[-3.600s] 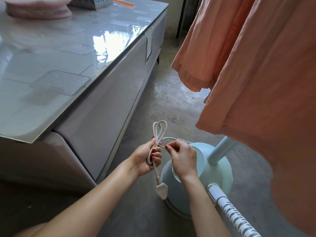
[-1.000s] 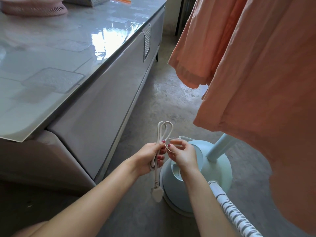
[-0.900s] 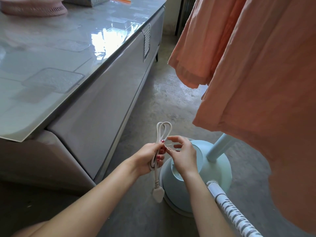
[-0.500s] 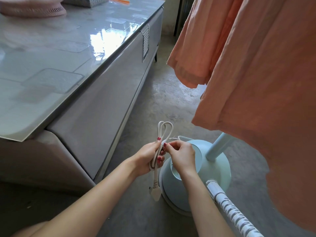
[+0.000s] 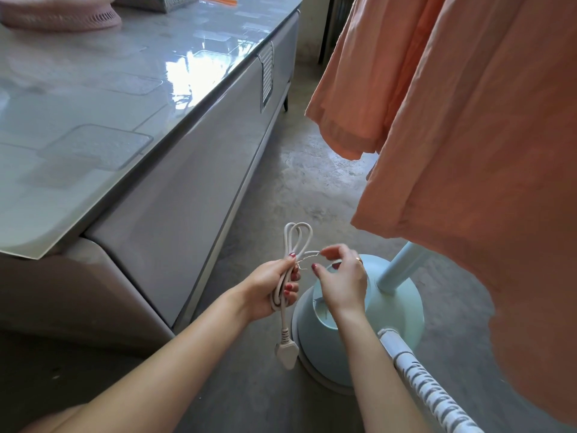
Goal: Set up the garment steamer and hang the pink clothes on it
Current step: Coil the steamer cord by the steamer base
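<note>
At the bottom right edge, the steamer's white ribbed hose [image 5: 431, 392] is running out of frame, and just beyond it the left hand [image 5: 274, 289] is gripping the bundled white power cord [image 5: 288, 267], its plug [image 5: 286, 351] dangling, while the right hand [image 5: 342, 281] is pinching a thin wire tie [image 5: 307, 256]. Behind the hands, the pale blue steamer base [image 5: 374, 320] is standing on bare concrete floor [image 5: 299, 182] beside a glossy cabinet [image 5: 150, 151]. The pink clothes [image 5: 468, 145] are hanging at right, hiding the pole's [image 5: 402, 264] upper part; no writing is showing.
</note>
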